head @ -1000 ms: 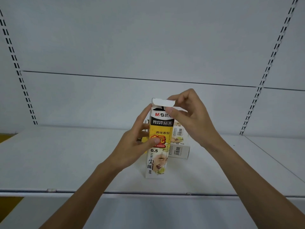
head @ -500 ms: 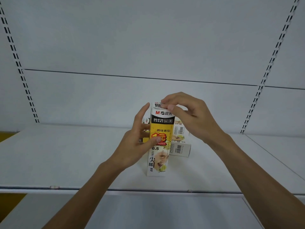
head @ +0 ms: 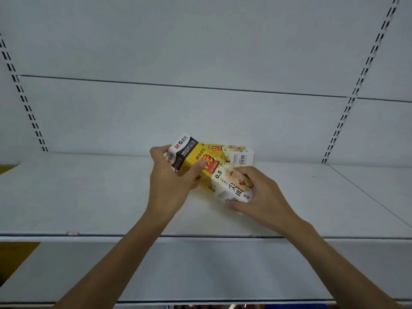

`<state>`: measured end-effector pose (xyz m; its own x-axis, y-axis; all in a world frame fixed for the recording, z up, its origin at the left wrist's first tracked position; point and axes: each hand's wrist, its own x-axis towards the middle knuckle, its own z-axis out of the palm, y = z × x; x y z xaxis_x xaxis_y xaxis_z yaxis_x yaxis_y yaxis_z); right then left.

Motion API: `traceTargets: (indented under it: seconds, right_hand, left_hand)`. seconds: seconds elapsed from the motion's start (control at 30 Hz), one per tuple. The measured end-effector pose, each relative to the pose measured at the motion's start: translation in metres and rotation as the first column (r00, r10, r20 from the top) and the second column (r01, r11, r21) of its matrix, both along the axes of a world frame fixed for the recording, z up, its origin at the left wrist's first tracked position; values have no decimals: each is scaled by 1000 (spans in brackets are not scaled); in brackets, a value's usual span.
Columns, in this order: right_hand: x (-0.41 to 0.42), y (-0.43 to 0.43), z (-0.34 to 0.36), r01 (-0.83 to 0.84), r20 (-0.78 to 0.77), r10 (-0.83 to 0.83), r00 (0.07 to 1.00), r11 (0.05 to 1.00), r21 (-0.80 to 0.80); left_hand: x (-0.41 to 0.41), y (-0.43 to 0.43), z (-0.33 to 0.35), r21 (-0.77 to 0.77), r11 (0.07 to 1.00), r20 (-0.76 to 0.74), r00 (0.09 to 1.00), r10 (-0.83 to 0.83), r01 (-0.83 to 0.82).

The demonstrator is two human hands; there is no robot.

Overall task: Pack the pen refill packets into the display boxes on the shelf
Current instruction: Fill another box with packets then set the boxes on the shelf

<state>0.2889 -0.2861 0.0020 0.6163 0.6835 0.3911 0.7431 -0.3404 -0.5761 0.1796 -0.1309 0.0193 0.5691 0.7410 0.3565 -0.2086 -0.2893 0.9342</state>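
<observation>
Over the wide white shelf (head: 89, 197) a yellow display box (head: 209, 170) sits tilted, black end up and to the left. The left hand (head: 169, 186) grips that black end; the right hand (head: 265, 197) curls round the low white end. A second box (head: 242, 156) lies just behind. I think this box is being laid down, though what is inside is hidden. Next, it needs setting flat beside the other.

Both hands hold a yellow, black and white refill box (head: 209, 169) tilted over the white shelf (head: 89, 197): the left hand (head: 170, 184) grips its black-topped end, the right hand (head: 260, 197) its lower end (a second box (head: 239, 155) lies just behind).
</observation>
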Motion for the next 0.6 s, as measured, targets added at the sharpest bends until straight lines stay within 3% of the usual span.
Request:
traceTargets:
  seconds: [0.07, 0.13, 0.2, 0.27, 0.4, 0.6]
  right_hand:
    - [9, -12, -2, -22, -22, 20, 1000, 995, -95]
    - [17, -19, -6, -55, 41, 61, 997, 989, -140]
    - [19, -19, -6, -15, 27, 20, 999, 984, -178]
    - [21, -16, -2, 41, -115, -61, 991, 985, -170]
    - [31, -5, 1, 35, -335, -72, 939, 993, -115]
    - [50, 13, -9, 13, -386, -67, 920, 990, -141]
  left_hand:
    - [-6, 14, -23, 165, 984, -207, 973, 98, -64]
    - [-14, 28, -39, 325, 945, -404, 901, 159, -21]
    - [-16, 36, -45, 345, 935, -530, 839, 121, 83]
    - [-11, 40, -42, 294, 945, -594, 802, 60, 147]
    - [8, 46, -28, 33, 958, -530, 818, -224, 283]
    - [18, 46, -40, 81, 948, -436, 866, -244, 308]
